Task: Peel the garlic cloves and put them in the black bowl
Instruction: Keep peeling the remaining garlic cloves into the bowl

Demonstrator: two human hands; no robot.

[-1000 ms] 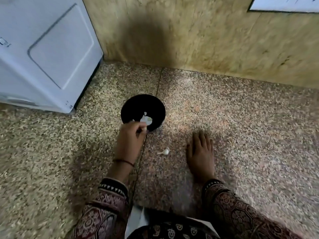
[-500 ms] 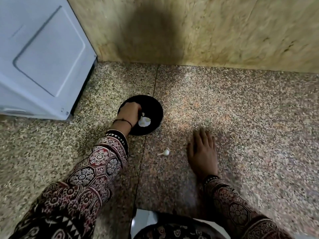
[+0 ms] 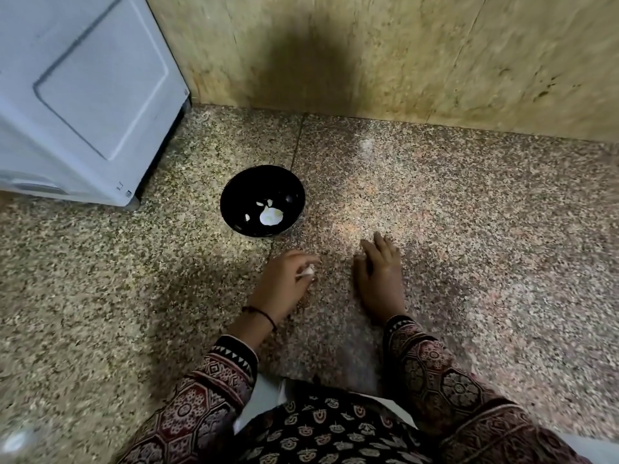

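On the speckled granite floor (image 3: 469, 229), toward its far edge below the yellowish stone wall (image 3: 418, 61) and just left of the seam between two slabs: a round black bowl (image 3: 246, 189), upright, with pale garlic bits (image 3: 270, 216) lying in its bottom. Nearer than the bowl, close to the same seam: the left hand (image 3: 284, 286), fingers curled, pinching a small white garlic clove (image 3: 307, 271) at the fingertips, low over the floor or touching it; cannot tell which. Held out at the tips, probably, to leave the skin bare for peeling. Just beside it but apart: the right hand (image 3: 380, 272), laid flat and palm down on the floor, fingers straight, gripping nothing; likely there to prop a body leaning forward. Of the clove: too small and blurred to be sure, but seemingly long axis aslant, one end poking from the pinch toward the right hand. Not yet in the bowl. At the floor's far left corner: a white boxy appliance (image 3: 83, 95).
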